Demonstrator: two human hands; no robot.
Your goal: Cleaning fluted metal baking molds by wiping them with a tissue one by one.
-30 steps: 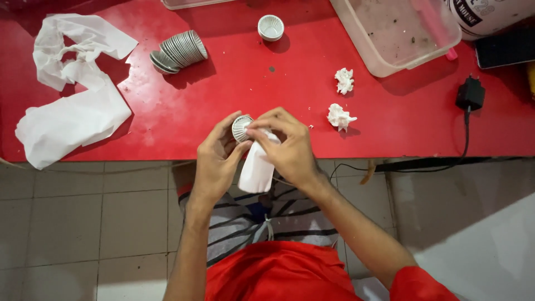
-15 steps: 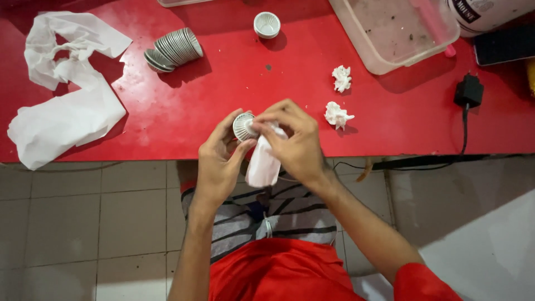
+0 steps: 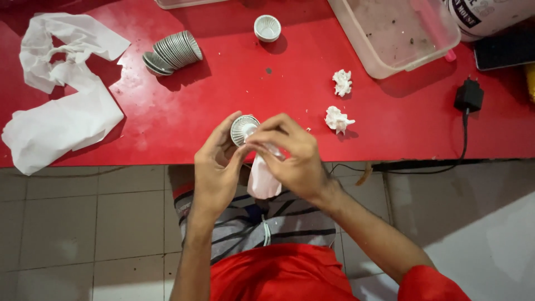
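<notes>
Everything is lying around the small cup, which the left hand and right hand are holding over the table edge. A tissue is hanging just below it. Behind and left of the cup, a stack of cups is lying on its side; farther left, a long paper strip is sprawling. Directly behind, a single cup is standing. To the right, two paper wads are sitting, with a plastic tub behind them and a charger beyond.

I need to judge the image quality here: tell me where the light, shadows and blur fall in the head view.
Head view: even light from overhead; the stack of ribbed metal cups and crumpled tissue balls cast short soft shadows on the glossy red table, which shows mild sheen; left hand, right hand and small cup look slightly soft; edges bend a little.
</notes>
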